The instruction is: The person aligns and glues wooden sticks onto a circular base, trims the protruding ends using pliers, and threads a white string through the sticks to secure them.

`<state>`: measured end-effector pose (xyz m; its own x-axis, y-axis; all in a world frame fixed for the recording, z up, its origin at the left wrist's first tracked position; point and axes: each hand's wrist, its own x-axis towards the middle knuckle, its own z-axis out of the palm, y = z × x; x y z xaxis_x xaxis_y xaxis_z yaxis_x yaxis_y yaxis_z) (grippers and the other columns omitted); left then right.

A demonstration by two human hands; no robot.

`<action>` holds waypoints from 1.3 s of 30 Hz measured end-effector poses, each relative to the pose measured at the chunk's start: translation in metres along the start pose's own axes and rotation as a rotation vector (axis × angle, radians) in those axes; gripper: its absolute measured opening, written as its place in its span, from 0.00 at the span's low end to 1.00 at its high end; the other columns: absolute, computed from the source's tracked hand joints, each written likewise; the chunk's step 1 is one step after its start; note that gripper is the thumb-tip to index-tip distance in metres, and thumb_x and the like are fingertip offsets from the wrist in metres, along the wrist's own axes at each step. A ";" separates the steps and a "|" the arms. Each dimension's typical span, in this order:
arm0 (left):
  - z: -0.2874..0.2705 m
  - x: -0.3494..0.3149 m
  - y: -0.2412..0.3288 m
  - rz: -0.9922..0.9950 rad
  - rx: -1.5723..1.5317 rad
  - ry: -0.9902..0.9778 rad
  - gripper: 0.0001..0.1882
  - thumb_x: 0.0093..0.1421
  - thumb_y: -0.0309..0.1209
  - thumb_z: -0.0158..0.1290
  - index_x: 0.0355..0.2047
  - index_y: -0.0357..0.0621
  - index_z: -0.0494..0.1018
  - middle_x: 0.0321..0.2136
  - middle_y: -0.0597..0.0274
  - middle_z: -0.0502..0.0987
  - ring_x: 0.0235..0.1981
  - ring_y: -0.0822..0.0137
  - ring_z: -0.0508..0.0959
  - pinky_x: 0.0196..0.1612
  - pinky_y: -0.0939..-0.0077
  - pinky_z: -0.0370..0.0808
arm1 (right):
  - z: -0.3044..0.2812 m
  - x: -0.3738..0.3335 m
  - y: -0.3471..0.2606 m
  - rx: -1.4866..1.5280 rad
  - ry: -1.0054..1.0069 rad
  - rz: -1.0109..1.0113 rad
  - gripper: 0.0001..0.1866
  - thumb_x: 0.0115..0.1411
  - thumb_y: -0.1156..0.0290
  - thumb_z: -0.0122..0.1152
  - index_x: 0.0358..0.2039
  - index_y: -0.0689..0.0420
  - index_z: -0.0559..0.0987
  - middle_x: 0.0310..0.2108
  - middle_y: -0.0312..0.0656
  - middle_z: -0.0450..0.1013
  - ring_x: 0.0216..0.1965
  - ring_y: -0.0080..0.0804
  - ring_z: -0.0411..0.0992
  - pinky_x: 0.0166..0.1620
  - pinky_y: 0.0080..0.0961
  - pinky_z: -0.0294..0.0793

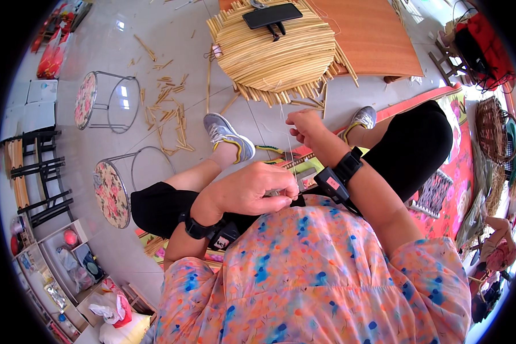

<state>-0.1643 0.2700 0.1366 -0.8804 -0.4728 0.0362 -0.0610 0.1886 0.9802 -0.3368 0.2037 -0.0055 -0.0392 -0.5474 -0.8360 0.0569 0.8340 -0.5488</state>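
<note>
My left hand (264,186) is closed in a pinch close to my patterned top, gripping a thin white thread (293,163). Upward from there, the thread runs toward a round panel of yellow reed stalks (275,54). Beside the thread, nearer the panel, is my right hand (308,127) with its fingers curled. Whether it also grips the thread is too fine to make out. The panel rests at an orange-brown table (378,34), uneven stalk ends sticking out along its near edge. A black phone (272,16) on a small stand lies across its far part.
Cut stalk pieces (169,109) are scattered over the tiled floor to the left. Two round stools with flowered seats (112,192) stand there. A red flowered mat (441,218) with a grey-white ridged object (434,194) lies right. Shelves (57,269) stand at lower left.
</note>
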 end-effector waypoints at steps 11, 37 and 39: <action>-0.007 -0.003 0.001 0.063 -0.106 0.110 0.05 0.50 0.21 0.52 0.29 0.38 0.69 0.28 0.59 0.76 0.32 0.62 0.78 0.38 0.75 0.74 | -0.007 0.011 0.012 0.371 -0.388 0.085 0.04 0.58 0.71 0.58 0.31 0.56 0.74 0.25 0.32 0.72 0.18 0.14 0.63 0.17 0.11 0.60; -0.008 0.012 -0.116 -0.415 -0.152 0.324 0.05 0.57 0.26 0.51 0.31 0.36 0.68 0.27 0.63 0.75 0.32 0.74 0.75 0.40 0.78 0.71 | 0.012 0.146 0.046 -0.062 0.003 0.216 0.07 0.55 0.72 0.55 0.22 0.60 0.76 0.12 0.34 0.61 0.09 0.18 0.51 0.11 0.17 0.48; -0.009 0.016 -0.126 -0.421 -0.121 0.324 0.06 0.57 0.27 0.51 0.31 0.36 0.69 0.26 0.62 0.75 0.30 0.73 0.75 0.39 0.77 0.72 | 0.009 0.155 0.043 -0.042 -0.026 0.193 0.05 0.56 0.73 0.55 0.26 0.60 0.76 0.13 0.35 0.62 0.10 0.20 0.54 0.11 0.17 0.49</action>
<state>-0.1663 0.2308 0.0151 -0.6005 -0.7308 -0.3246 -0.3058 -0.1652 0.9376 -0.3318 0.1536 -0.1586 -0.0055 -0.3781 -0.9258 0.0188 0.9256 -0.3781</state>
